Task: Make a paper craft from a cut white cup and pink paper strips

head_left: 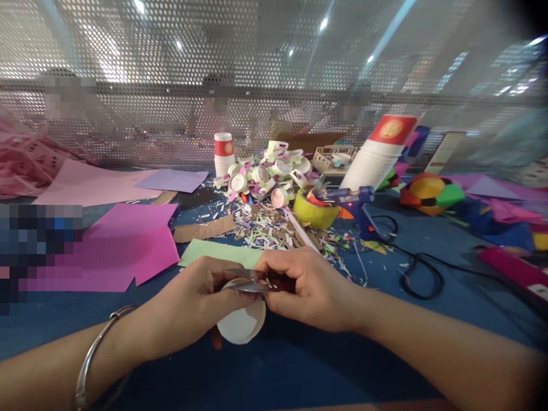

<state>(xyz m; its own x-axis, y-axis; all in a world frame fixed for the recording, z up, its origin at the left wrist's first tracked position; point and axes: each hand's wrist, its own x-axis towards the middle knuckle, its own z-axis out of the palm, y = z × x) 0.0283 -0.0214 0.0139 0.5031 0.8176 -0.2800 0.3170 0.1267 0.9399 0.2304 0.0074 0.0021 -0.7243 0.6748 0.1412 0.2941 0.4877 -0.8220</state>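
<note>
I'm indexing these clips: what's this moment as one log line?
left hand: holds white cup base | right hand: holds scissors | blades: parted, over cup base | nearby: blue glue gun, paper scraps

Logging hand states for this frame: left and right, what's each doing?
Left hand: closed, holding the white round cup piece.
Right hand: closed, holding the scissors, blades at the cup piece.

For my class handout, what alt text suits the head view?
A person's right hand holds scissors at the edge of a round white paper piece in the left hand. Beyond are paper scraps and a blue glue gun.
</note>
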